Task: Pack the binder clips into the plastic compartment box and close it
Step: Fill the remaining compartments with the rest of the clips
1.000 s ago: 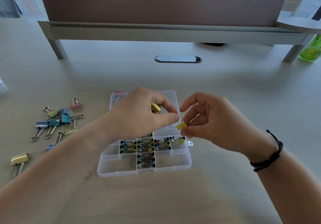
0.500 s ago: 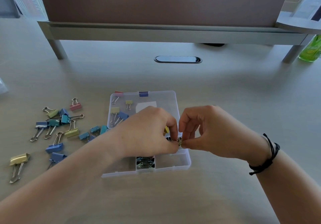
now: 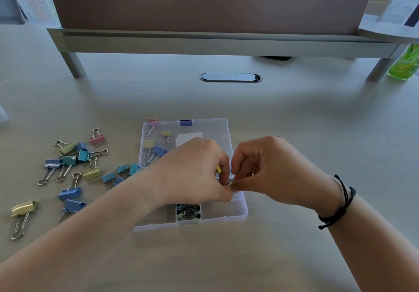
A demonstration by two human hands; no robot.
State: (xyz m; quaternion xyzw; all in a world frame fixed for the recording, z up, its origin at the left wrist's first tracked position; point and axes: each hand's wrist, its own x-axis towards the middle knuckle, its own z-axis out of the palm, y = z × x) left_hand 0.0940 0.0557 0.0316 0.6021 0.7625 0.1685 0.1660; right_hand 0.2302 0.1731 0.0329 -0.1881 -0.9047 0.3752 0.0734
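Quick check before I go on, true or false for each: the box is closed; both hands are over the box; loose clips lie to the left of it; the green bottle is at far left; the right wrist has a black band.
1. The box is closed. False: its lid lies open, flat behind it.
2. Both hands are over the box. True: left hand and right hand meet there, pinching a small clip.
3. Loose clips lie left of the box. True.
4. The green bottle is at far left. False: far right.
5. The right wrist has a black band. True.
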